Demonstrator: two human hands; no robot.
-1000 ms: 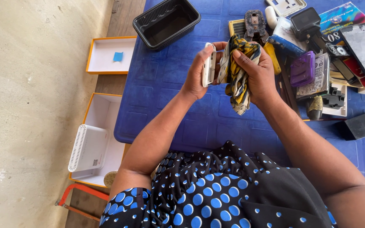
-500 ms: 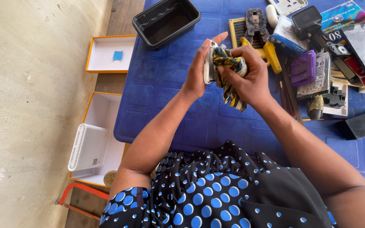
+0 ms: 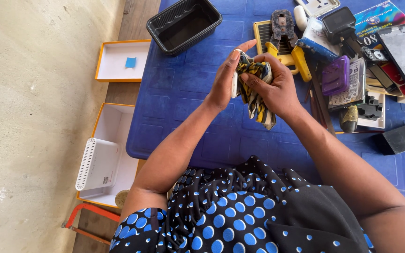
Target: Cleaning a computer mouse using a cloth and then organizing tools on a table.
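My left hand [image 3: 223,82] grips a small white flat device [image 3: 235,84] on its edge, above the blue table [image 3: 179,93]. My right hand [image 3: 273,86] holds a bunched yellow, black and white patterned cloth [image 3: 255,91] and presses it against the face of the device. The cloth's loose end hangs down below my right palm. Most of the device is hidden between my palm and the cloth.
A black plastic tray [image 3: 183,24] stands at the table's far left. A pile of electronic parts lies at the right: a purple case [image 3: 335,75], a yellow-handled tool [image 3: 289,54], a black block [image 3: 403,137]. Orange-edged box halves [image 3: 118,60] and a white router [image 3: 98,164] rest on the bench to the left.
The cloth, spread out beside the device a second ago, is now bunched and pressed against it. My left hand has turned the device more edge-on, hiding more of it.
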